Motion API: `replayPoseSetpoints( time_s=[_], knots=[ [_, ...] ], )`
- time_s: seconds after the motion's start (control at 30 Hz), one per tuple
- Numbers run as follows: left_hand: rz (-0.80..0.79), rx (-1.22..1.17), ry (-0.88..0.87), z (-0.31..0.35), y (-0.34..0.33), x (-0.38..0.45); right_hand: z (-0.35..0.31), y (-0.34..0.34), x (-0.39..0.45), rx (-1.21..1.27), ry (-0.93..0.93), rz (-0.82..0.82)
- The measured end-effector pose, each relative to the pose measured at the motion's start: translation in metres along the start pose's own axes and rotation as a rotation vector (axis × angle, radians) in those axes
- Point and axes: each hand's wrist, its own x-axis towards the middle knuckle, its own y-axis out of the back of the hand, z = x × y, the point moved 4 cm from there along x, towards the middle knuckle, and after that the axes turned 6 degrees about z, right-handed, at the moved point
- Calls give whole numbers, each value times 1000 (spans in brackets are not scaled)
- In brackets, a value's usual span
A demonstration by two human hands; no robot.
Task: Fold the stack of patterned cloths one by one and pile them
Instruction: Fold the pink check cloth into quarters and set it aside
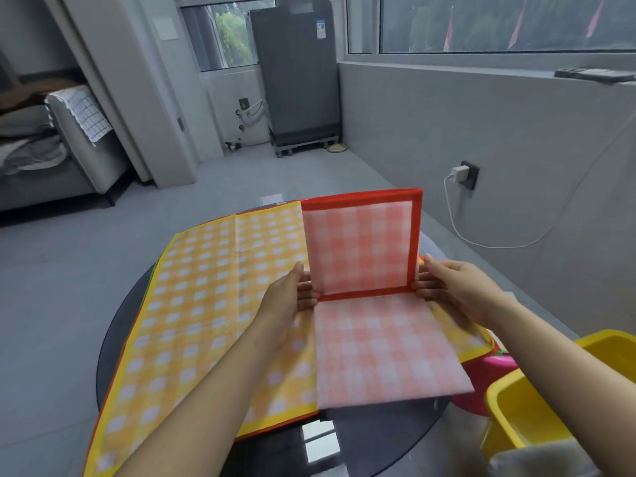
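Note:
A red-checked cloth (364, 256) with a red border is partly folded; its far half stands upright and its near half (385, 352) lies flat. My left hand (289, 297) holds the left edge at the crease, fingers tucked behind the raised half. My right hand (451, 287) holds the right edge at the same height. Under it a yellow-checked cloth (206, 304) lies spread open on top of the stack, with other coloured edges peeking out at its left rim.
The cloths lie on a dark round glass table (361, 438). Yellow plastic bins (537, 418) and a pink object (488, 370) sit at the right. A charger and white cable (457, 173) hang on the grey wall. Grey floor surrounds the table.

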Motion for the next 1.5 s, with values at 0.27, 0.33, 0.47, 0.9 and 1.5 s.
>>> replayPoseSetpoints(
  time_s=[0.27,0.33,0.47,0.9,1.5],
  knots=[
    [-51,79,-65,-1,5,-9,-1,6,-8,-75,-27,-12],
    [-64,195,-126,-1,6,-14,-1,6,-11,-168,2,-26],
    [-73,337,-188,-2,6,-21,-2,5,-16,-296,65,-35],
    [-54,810,-477,-14,-13,-39,2,-15,-28,-908,399,-48],
    [-246,1467,-599,-42,-36,-54,38,-40,-59,-1429,418,-37]
  ],
)
